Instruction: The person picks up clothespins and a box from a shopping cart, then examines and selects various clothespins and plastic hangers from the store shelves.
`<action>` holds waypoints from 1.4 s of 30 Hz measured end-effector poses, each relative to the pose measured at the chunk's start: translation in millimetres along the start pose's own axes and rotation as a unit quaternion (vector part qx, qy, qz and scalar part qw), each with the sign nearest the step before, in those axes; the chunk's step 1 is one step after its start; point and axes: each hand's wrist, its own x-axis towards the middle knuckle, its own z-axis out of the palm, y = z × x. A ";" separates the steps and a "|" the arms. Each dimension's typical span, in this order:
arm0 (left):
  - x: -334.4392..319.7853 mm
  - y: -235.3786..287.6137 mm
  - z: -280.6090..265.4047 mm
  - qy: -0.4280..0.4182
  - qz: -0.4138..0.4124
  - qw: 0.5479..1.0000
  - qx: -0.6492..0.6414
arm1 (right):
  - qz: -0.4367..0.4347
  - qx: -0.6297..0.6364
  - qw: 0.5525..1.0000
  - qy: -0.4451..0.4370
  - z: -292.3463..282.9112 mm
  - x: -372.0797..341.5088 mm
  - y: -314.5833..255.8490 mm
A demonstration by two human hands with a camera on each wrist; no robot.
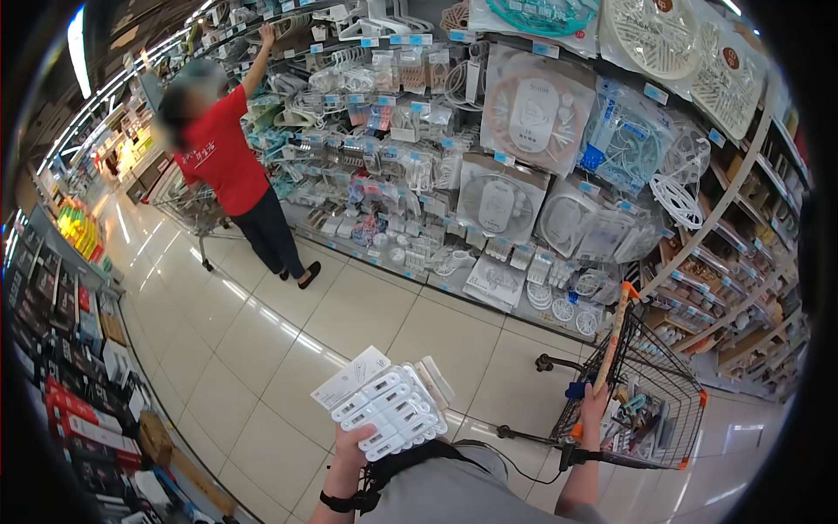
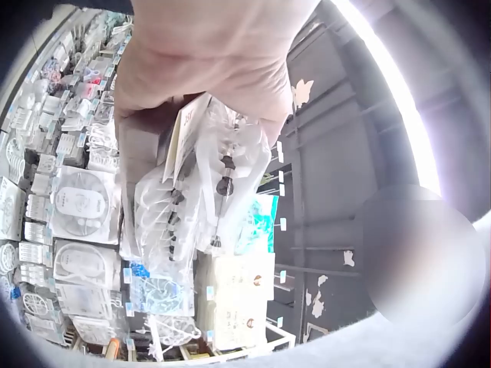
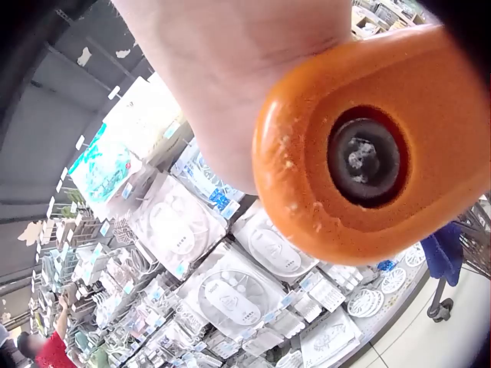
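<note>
In the head view my left hand (image 1: 351, 444) grips a stack of packs of white plastic pieces (image 1: 394, 412), with the thumb lying over the top one. The pieces are oblong with rounded ends and small dark slots, and a white printed card (image 1: 351, 377) sticks out at the stack's side. From the left wrist view, the clear wrapping and card edges show beneath the palm. My right hand (image 1: 594, 409) is wrapped round the handle (image 1: 618, 339) of a shopping cart. In the right wrist view the handle's orange end (image 3: 288, 199) hides most of that hand's fingers.
The wire cart (image 1: 668, 354) holds several mixed goods (image 1: 635, 419). Ahead stands a long shelf wall of packaged hangers and racks (image 1: 497, 205). A person in a red shirt (image 1: 216, 153) reaches up to it, beside another cart (image 1: 188, 205). Dark boxed goods (image 1: 52, 314) line the left side.
</note>
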 end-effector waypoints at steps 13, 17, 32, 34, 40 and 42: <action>92.5 118.5 -63.0 -0.021 -0.024 0.999 0.043 | -0.019 -0.114 0.993 0.028 95.1 20.5 -12.0; 108.4 136.6 -61.3 -0.030 -0.019 0.998 0.048 | 0.011 -0.077 0.997 0.003 109.0 -11.2 -84.5; 173.5 98.1 -51.6 -0.099 -0.161 0.980 0.062 | -0.300 -0.173 0.938 0.017 146.3 -102.2 -189.8; 178.4 89.9 -32.2 -0.120 -0.171 0.973 0.098 | -0.179 0.078 0.960 -0.199 160.3 -137.9 -218.5; 188.4 69.1 4.6 -0.209 -0.213 0.928 0.222 | -0.099 0.233 0.873 -0.416 172.7 -196.8 -292.6; 191.3 68.1 7.6 -0.233 -0.215 0.908 0.275 | -0.101 0.224 0.878 -0.412 167.7 -195.4 -296.7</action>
